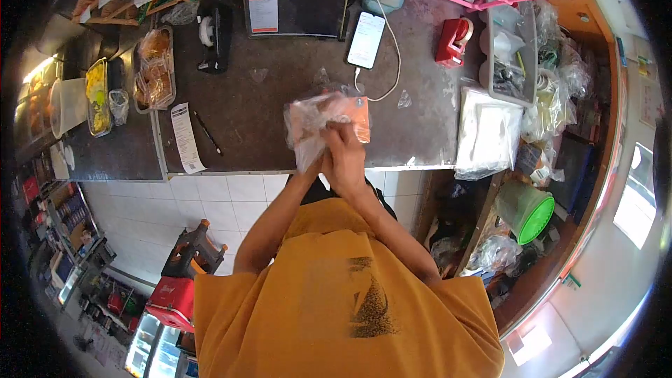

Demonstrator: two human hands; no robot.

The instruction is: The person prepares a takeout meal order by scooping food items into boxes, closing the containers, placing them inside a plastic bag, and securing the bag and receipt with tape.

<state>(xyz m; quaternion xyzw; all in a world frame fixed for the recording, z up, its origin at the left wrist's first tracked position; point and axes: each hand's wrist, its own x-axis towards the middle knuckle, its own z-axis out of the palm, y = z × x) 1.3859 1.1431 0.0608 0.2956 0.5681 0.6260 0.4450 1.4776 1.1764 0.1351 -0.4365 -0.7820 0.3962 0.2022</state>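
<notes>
Bag (308,143) and orange pack (361,117) over counter (241,108), phone's (365,40) 7 o'clock. Hands together: right hand (344,157) pinches bag toward 6 o'clock; left hand's (323,164) grip unclear. Light tension likely prevents tearing.

So there's an orange box (360,120) lying by the front edge of the desk (241,98), around mid-length, with a crinkly clear plastic bag (308,141) bunched up over it.
</notes>
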